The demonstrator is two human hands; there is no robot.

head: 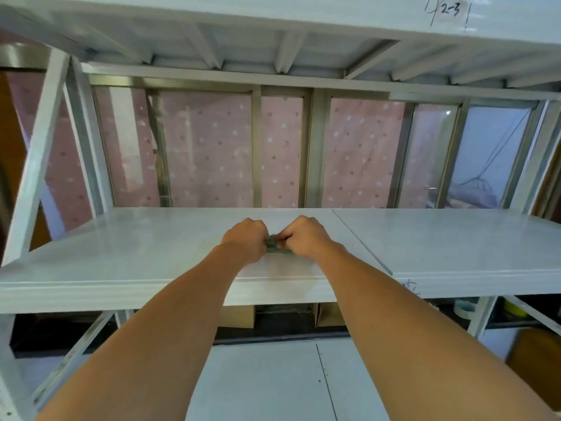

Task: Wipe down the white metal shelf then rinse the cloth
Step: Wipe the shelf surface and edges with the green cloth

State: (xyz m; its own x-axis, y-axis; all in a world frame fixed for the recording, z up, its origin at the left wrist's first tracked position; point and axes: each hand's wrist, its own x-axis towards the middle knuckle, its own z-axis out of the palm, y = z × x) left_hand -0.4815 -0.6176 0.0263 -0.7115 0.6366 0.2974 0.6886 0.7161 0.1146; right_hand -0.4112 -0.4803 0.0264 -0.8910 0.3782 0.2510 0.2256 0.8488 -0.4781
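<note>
Both bare forearms fill the lower part of the view, the left forearm (158,344) and the right forearm (409,329) running up and inward to meet over the white metal shelf (121,259).

At the far left a slanted white brace (36,159) of the frame rises beside the shelf's end. Further in, the left hand (245,238) is curled into a fist, knuckles up, and grips the left end of the green cloth (274,246). The cloth is bunched small and sits on the shelf's top between the two fists, only a narrow strip of it showing. The right hand (305,237) is curled the same way and holds the cloth's other end — its fingertips are tucked under, so how they lie on the cloth cannot be told. The two hands nearly touch.

Just right of the right wrist a seam (364,241) runs across the shelf from back to front, dividing it into two panels. Behind the shelf stands a window (315,147) with a pink dotted curtain (206,153) behind the glass.

Overhead is the ribbed underside of an upper shelf (273,41), with "2-3" handwritten on its front edge at the right. Below, a lower shelf (273,381) shows between the forearms, and a cardboard box (238,316) stands behind it.
</note>
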